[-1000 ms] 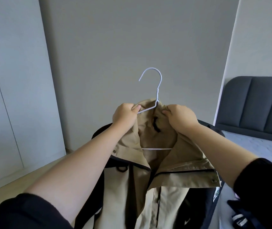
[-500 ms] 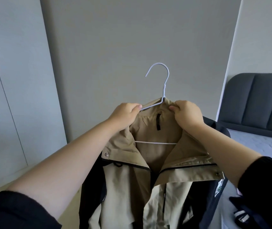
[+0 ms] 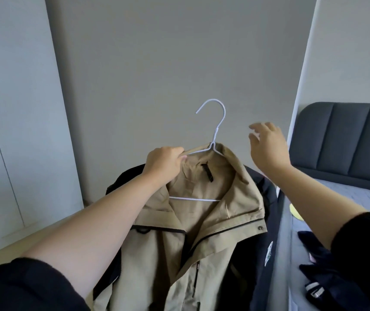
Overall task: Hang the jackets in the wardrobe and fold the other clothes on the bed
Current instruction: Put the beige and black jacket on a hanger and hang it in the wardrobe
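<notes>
A beige jacket with black sleeves [image 3: 204, 223] hangs on a white wire hanger [image 3: 216, 133] in front of me. My left hand [image 3: 165, 163] grips the hanger's left shoulder together with the jacket's collar and holds it all up. My right hand [image 3: 267, 147] floats free to the right of the hanger hook, fingers spread and relaxed, touching nothing. The white wardrobe [image 3: 11, 122] stands at the left with its doors closed. The bed [image 3: 359, 198] lies at the right.
A dark padded headboard [image 3: 345, 140] rises behind the grey mattress. Dark clothes [image 3: 327, 277] and something yellow [image 3: 296, 212] lie on the bed's near side. A grey wall fills the middle. Light wooden floor shows at lower left.
My right hand has let go of the jacket's collar and lifted up and to the right, opening. My left hand keeps its grip on the hanger and jacket.
</notes>
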Demonstrator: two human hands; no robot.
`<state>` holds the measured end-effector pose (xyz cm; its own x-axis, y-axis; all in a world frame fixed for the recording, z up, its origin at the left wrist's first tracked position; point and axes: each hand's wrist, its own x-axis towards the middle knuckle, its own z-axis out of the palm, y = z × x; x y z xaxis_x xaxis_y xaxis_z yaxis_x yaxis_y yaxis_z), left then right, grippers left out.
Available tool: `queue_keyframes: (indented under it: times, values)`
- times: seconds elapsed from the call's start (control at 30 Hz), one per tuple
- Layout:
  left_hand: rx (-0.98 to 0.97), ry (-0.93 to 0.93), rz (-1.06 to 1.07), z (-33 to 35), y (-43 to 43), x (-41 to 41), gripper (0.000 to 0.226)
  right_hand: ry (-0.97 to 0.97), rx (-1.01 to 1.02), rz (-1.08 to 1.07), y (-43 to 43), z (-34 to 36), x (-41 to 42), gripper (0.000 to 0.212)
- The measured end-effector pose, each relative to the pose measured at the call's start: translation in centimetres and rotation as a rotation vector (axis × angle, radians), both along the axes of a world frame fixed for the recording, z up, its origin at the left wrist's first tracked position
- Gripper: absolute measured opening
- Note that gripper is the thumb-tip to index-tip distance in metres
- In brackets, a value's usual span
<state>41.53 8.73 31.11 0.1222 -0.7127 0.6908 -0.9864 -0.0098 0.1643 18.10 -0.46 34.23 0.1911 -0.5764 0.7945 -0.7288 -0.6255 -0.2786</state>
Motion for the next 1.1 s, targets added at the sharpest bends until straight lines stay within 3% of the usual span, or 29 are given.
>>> queue_keyframes:
  times: [0.07, 0.13, 0.2, 0.27, 0.4, 0.53, 0.7, 0.77, 0.8, 0.93, 0.97, 1.03, 1.1]
  values:
    - [0.001, 0.01, 0.01, -0.4, 0.0, 0.4, 0.026, 0.007, -0.268, 0.112, 0.7, -0.8, 0.3, 0.031]
    - [-0.014, 0.034, 0.015, -0.7, 0.0, 0.4, 0.027, 0.279, -0.132, 0.082, 1.0, -2.1, 0.8, 0.04]
    - [-0.034, 0.051, 0.031, -0.7, -0.1, 0.3, 0.031, 0.583, 0.039, -0.133, 1.1, -3.8, 1.0, 0.033]
    - [-0.043, 0.059, 0.049, -0.8, -0.1, 0.3, 0.032, 0.654, -0.041, -0.23, 1.1, -4.7, 0.5, 0.02]
    - [-0.092, 0.055, 0.072, -0.4, -0.2, 0.8, 0.028, 0.421, -0.228, -0.182, 1.0, -3.3, 0.0, 0.011]
    - [-0.177, 0.047, 0.079, 1.0, -0.1, 1.2, 0.024, 0.234, -0.327, -0.184, 1.0, -3.5, -0.9, 0.02]
    - [-0.203, 0.101, 0.142, 1.1, -0.2, 1.1, 0.023, 0.618, 0.26, -0.335, -0.2, -8.1, -2.6, 0.02]
    - [-0.202, 0.103, 0.167, 1.0, -0.1, 1.4, 0.024, 0.621, 0.422, -0.308, -0.2, -9.1, -4.0, 0.016]
    - [-0.203, 0.097, 0.167, 1.0, 0.0, 1.5, 0.024, 0.54, 0.384, -0.302, -0.4, -9.3, -4.5, 0.017]
    - [-0.183, 0.081, 0.121, 0.8, -0.3, 0.7, 0.022, -0.086, -0.063, -0.069, 0.3, -7.4, -3.3, 0.007]
    - [-0.178, 0.078, 0.105, 0.7, -0.4, 0.2, 0.022, -0.095, -0.108, -0.003, 0.4, -6.3, -2.3, 0.013]
    - [-0.183, 0.072, 0.074, 0.5, -0.7, -0.6, 0.023, 0.064, -0.049, 0.056, 0.1, -4.7, -0.5, 0.04]
    - [-0.189, 0.072, 0.059, 0.4, -0.8, -1.1, 0.024, 0.274, 0.091, -0.035, -0.6, -3.8, 0.5, 0.041]
